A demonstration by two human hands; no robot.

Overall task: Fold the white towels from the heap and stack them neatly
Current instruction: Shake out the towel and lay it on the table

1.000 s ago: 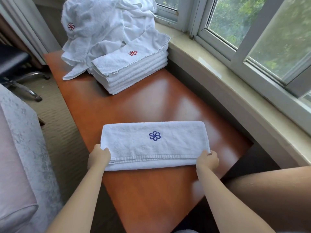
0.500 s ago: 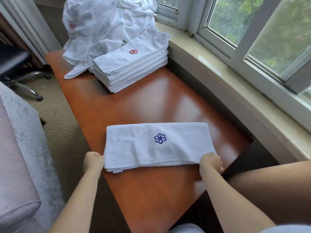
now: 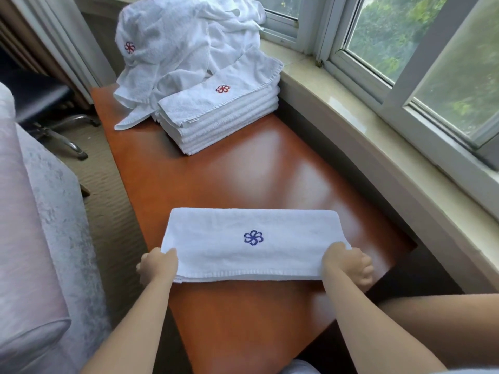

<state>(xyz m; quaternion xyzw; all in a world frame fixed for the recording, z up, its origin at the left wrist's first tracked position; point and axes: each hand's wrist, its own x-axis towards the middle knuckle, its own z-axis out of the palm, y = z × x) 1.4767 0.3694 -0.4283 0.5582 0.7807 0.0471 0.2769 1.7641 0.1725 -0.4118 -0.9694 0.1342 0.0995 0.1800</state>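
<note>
Head view: folded towel (image 3: 251, 244) lies flat between left hand (image 3: 158, 267) and right hand (image 3: 347, 265), each grip pinching an end.

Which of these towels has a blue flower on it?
The folded towel nearest the person, gripped at its ends by both hands. The top towel of the stack and the heap show red flowers.

folded white towel (image 3: 251, 244) flat near table edge, stack (image 3: 218, 117) against rumpled heap (image 3: 186, 47) beyond
</note>
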